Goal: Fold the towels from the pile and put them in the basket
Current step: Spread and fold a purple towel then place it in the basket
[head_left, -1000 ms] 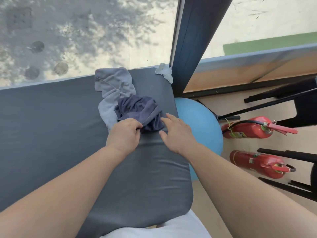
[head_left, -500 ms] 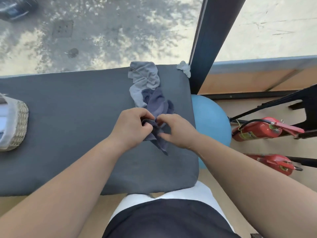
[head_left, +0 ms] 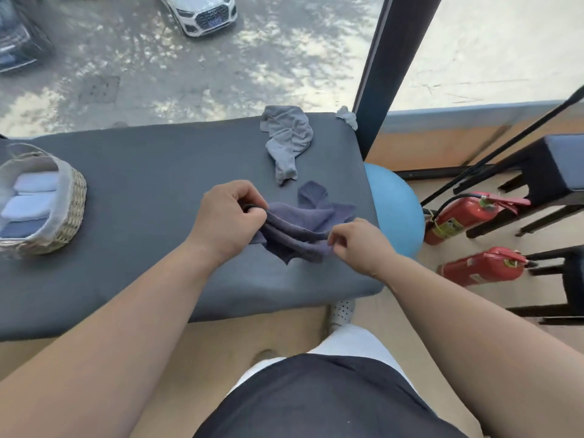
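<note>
A crumpled dark blue towel (head_left: pixel 308 221) lies on the grey padded bench (head_left: pixel 151 172), stretched between both hands. My left hand (head_left: pixel 226 216) grips its left end. My right hand (head_left: pixel 358 240) pinches its right edge. A lighter grey-blue towel (head_left: pixel 287 137) lies bunched further back on the bench, apart from the dark one. The wicker basket (head_left: pixel 71 213) with a cloth lining stands at the bench's left end and holds several folded towels (head_left: pixel 27 205) in white and blue.
A small pale rag (head_left: pixel 347 116) lies at the bench's far right corner by a dark window post (head_left: pixel 388 67). A blue exercise ball (head_left: pixel 395 210), two red fire extinguishers (head_left: pixel 458 216) and dark stools (head_left: pixel 553 172) stand on the floor to the right.
The dark towel has been pulled off the lighter one toward me, and my hands have spread apart along its edge. The view has pulled back, bringing the basket into sight.
</note>
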Demonstrator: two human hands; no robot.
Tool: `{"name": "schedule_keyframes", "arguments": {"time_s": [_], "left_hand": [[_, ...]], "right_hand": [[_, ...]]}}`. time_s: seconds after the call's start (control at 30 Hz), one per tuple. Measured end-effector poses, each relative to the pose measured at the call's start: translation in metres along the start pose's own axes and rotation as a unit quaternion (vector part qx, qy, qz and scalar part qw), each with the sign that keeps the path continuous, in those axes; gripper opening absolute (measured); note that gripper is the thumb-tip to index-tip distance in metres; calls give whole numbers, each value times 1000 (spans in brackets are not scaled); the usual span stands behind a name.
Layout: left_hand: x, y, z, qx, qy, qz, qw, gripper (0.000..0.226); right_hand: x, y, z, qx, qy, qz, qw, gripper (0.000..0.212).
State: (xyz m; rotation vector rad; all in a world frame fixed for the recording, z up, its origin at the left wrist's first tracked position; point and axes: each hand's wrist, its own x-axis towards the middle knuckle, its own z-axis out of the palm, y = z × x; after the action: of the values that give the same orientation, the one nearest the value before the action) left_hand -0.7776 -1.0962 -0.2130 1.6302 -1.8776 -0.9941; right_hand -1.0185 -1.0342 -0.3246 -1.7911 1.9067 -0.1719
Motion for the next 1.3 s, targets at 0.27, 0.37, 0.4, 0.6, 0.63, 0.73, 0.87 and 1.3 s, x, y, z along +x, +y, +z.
{"name": "schedule_keyframes", "arguments": {"time_s": [0.27, 0.37, 0.4, 0.6, 0.63, 0.73, 0.87, 1.3], "left_hand": [[-80, -45, -44, -18, -114, 18, 993, 25], [-93, -44, -51, -56, -131, 38, 989, 26], [-97, -43, -54, -65, -132, 41, 988, 26], [-108, -26, -65, -114, -114, 50, 986, 22], [-111, -21, -65, -131, -114, 53, 983, 22], [-115, -6, -62, -181, -101, 52, 977, 22], [-101, -22, -56, -83, -43, 20, 995, 20], [-107, -87, -3, -74, 90, -228, 967, 13]], "right_hand": [[-66, -133, 34, 169, 66, -89, 979, 23], [-78, -155, 39, 207, 109, -87, 968, 11], [-80, -155, 38, 222, 108, -73, 966, 8], [-91, -126, 35, 183, 79, -15, 980, 23], [-92, -120, 37, 168, 67, -11, 984, 22], [-93, -94, 46, 102, 3, -2, 995, 4], [-99, -48, 51, 60, -86, 73, 992, 8], [-108, 22, 12, 28, 18, 16, 999, 10]]}}
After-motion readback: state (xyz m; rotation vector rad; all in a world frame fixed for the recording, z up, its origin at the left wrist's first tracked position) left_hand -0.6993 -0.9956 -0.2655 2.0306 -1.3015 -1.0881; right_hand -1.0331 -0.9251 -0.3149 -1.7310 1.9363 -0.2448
